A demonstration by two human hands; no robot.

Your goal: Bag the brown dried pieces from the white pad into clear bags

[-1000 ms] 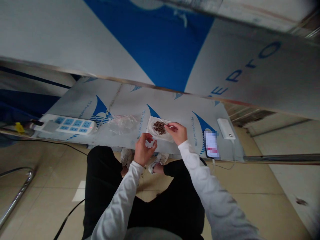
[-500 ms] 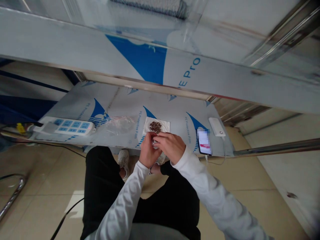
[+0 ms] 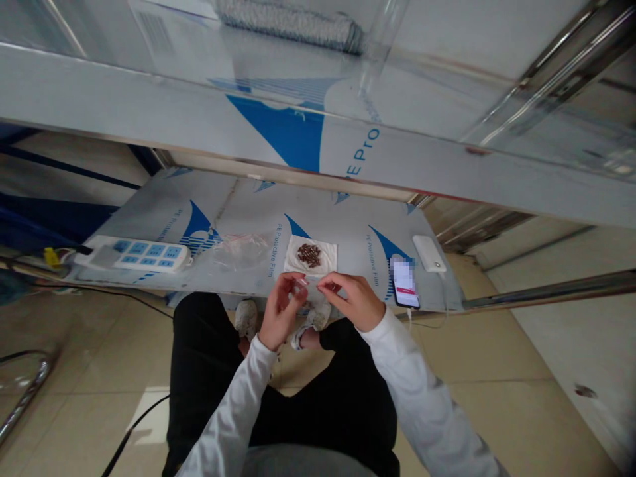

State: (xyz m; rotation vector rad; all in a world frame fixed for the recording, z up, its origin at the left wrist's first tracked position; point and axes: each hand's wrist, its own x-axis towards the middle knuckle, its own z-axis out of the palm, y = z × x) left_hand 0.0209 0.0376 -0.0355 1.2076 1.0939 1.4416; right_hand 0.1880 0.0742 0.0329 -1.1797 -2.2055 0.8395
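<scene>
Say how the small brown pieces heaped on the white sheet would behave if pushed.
The small brown pieces would probably spread apart, since they appear to lie loose in a heap. Their narrow shapes suggest some might roll. The wrinkled white sheet beneath looks soft and might shift with them.

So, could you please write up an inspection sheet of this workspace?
Surface: shelf covered in printed protective film.
Job's things: small brownish pieces heaped on a white sheet.
Clutter: clear plastic bag, phone, white device, power strip.
Hands: left hand appears to hold a small clear item; right hand has its fingertips together, anything between them too small to tell.
Cables: white cable at the white device; black cable at the picture's lower left.
Surroundings: upper shelf, tiled floor.
</scene>
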